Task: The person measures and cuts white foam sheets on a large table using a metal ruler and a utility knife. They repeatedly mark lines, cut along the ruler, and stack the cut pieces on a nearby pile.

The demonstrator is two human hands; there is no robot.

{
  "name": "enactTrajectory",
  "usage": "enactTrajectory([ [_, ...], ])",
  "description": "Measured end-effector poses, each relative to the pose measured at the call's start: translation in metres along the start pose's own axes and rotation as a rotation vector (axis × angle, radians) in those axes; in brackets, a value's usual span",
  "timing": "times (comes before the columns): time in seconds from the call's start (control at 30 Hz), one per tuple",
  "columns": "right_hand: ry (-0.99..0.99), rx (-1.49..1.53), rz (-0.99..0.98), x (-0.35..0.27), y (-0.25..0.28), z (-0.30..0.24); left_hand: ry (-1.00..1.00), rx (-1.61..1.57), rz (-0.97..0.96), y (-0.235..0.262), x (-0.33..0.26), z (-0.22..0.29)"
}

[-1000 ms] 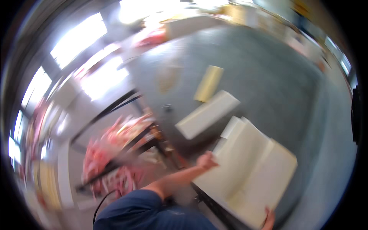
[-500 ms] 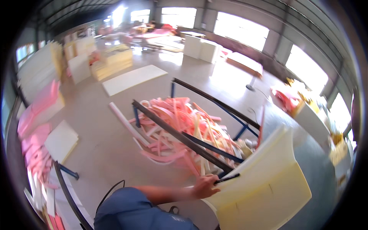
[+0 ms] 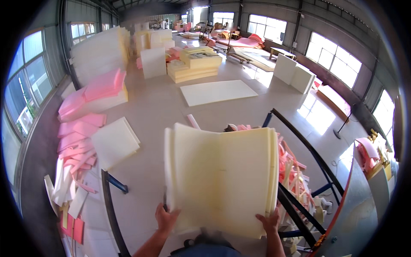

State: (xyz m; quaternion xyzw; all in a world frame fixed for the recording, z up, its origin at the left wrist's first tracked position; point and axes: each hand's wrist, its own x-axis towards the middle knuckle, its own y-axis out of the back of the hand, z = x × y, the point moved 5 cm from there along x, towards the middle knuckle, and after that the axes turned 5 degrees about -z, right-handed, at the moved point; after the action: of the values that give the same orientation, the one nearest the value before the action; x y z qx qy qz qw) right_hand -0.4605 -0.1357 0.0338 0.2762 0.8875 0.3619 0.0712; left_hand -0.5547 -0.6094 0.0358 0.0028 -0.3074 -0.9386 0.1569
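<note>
A stack of cream foam sheets (image 3: 222,175), bowed with a crease down the middle, is held up in front of me. My left hand (image 3: 166,217) grips its lower left edge, and a slim dark tool (image 3: 165,198) sticks up from the same hand; its kind is unclear. At the lower right edge, my right hand (image 3: 269,222) has its thumb on the front face and its fingers hidden behind. A few short dark marks show on the front sheet.
Dark metal rails (image 3: 306,147) on blue legs stand at my right, around a heap of pink and cream foam strips (image 3: 293,171). A metal-topped table (image 3: 353,210) is further right. Another rail (image 3: 112,214), foam offcuts (image 3: 77,158) and a white foam slab (image 3: 114,141) lie left.
My view has swung left. The foam sheets have come off the metal-topped table and are now lifted before me, held in both hands. My right hand has come into clear view.
</note>
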Motion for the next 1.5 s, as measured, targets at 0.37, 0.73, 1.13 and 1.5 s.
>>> enactTrajectory([
  [0.37, 0.083, -0.038, -0.307, 0.224, -0.245, -0.180, 0.169, 0.111, 0.297, 0.037, 0.214, -0.055],
  [0.73, 0.236, -0.067, -0.544, 0.430, -0.455, -0.383, 0.267, 0.067, 0.649, 0.076, 0.442, -0.088],
  [1.13, 0.298, -0.183, -0.481, 0.608, -0.646, -0.565, 0.402, -0.167, 0.516, 0.042, 0.784, -0.179],
  [1.5, -0.019, -0.123, -0.288, 0.817, -0.771, -0.628, 0.184, -0.021, 0.262, -0.036, 1.147, -0.107],
])
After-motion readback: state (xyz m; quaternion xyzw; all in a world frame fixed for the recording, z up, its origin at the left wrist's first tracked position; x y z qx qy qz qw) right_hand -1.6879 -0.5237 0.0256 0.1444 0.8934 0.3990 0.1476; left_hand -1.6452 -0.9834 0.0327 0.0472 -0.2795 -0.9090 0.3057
